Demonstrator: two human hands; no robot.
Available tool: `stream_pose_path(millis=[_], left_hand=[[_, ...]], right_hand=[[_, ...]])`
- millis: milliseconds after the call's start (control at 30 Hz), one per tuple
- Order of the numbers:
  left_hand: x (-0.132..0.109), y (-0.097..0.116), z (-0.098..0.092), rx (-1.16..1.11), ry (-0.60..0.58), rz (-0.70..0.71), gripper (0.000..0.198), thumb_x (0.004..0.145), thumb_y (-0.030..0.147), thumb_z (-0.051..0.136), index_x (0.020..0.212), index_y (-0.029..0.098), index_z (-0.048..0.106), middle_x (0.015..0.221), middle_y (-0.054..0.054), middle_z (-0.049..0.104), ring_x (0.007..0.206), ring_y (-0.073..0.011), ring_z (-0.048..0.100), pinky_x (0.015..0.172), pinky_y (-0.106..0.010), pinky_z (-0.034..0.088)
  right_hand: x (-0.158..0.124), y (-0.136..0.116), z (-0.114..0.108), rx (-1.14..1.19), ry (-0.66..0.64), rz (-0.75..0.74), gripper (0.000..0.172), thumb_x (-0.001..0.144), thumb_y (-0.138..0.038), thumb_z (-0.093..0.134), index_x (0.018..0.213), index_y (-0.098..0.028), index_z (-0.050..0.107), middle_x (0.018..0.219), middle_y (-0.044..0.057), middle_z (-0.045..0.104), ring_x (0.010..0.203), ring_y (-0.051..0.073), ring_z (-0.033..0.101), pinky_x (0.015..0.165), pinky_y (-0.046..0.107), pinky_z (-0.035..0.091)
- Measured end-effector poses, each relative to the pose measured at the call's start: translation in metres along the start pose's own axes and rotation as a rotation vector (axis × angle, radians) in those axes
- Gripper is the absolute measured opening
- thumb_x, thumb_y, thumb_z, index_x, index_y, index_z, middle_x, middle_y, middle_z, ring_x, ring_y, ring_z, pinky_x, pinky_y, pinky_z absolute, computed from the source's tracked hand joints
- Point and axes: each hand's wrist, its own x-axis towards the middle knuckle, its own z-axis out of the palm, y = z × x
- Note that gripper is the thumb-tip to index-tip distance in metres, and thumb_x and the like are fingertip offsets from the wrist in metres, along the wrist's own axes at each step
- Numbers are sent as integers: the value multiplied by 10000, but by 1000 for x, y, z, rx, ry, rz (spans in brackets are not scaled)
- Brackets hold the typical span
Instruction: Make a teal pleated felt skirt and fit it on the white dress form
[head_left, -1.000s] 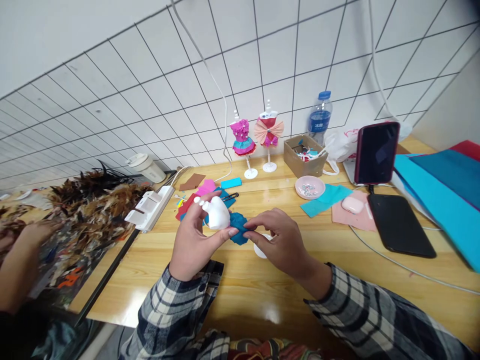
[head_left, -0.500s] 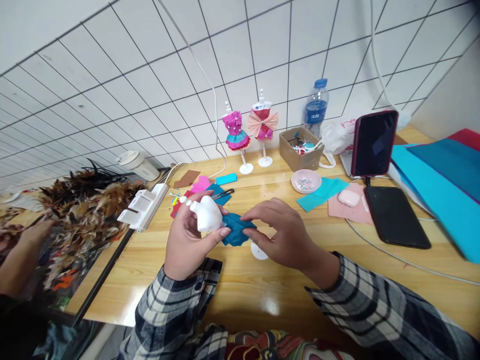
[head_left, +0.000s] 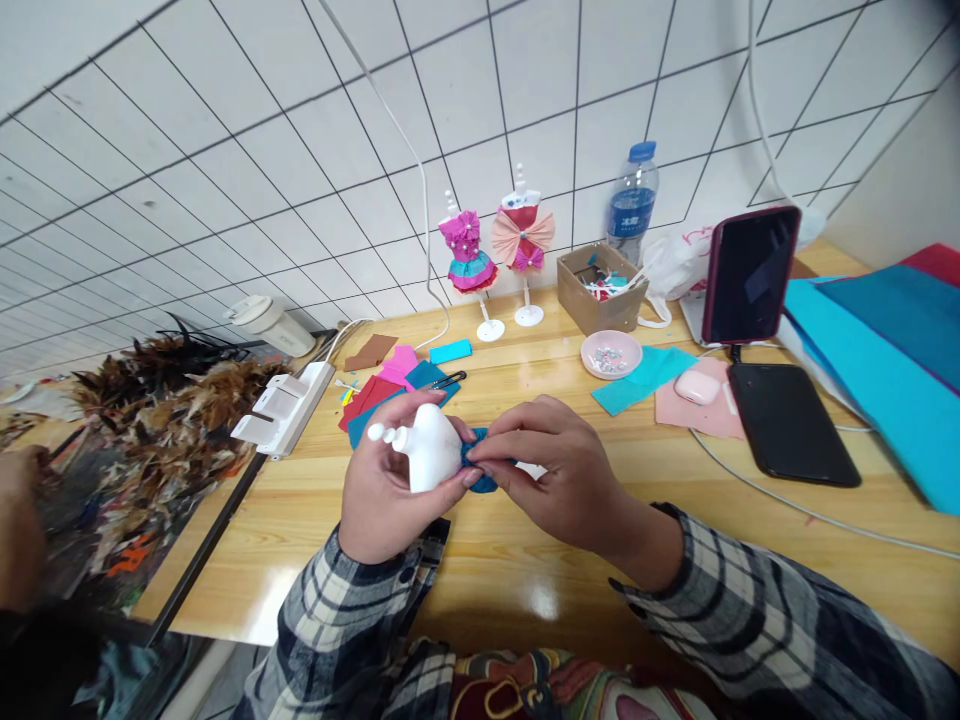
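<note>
A small white mannequin (head_left: 431,450) lies tilted on its side, its beaded neck pointing left. My left hand (head_left: 390,490) is wrapped round its torso, with the thumb at the waist. Around the waist sits a gathered piece of blue crepe paper (head_left: 484,482), partly hidden by my fingers. My right hand (head_left: 559,475) pinches this blue paper between thumb and fingers, close to the left thumb. Part of the mannequin's white base shows behind the right fingers.
Two dressed mannequins (head_left: 469,255) stand by the tiled wall. Right of them are a cardboard box (head_left: 600,305), a pink dish (head_left: 611,368) of beads and a black phone (head_left: 791,425). Paper scraps (head_left: 371,400) and a white power strip (head_left: 289,410) lie left. Another person's hand (head_left: 22,500) is near feathers (head_left: 187,420).
My right hand has moved left, closer to the mannequin's waist, and the blue paper is now more bunched and covered by fingers. The other person's hand has shifted left.
</note>
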Motion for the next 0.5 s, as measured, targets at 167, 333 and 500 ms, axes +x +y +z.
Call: stream_pose_path(millis=[167, 333, 500], left_hand=[[1, -13, -4, 46, 61, 55, 537, 730, 157, 806, 1190, 183, 530, 831, -14, 690, 775, -155, 682, 719, -284, 580], [-1, -20, -8, 13, 81, 4, 641, 683, 208, 862, 1226, 195, 523, 885, -31, 689, 803, -175, 668, 690, -281, 556], [-7, -24, -8, -67, 54, -70, 718, 680, 323, 876, 1285, 212, 505, 934, -51, 694, 842, -200, 666, 742, -316, 546]], right_hand=[[5, -3, -8, 145, -55, 122, 143, 843, -235, 717, 979, -202, 689, 887, 8, 694, 750, 117, 596, 635, 242, 459], [3, -4, -6, 41, -65, 84, 113, 857, -308, 713, 905, -206, 717, 870, 15, 714, 822, 148, 629, 767, 296, 481], [-2, -10, 1, -20, -30, 77, 112, 870, -290, 701, 934, -200, 684, 883, 5, 720, 835, 147, 627, 790, 294, 467]])
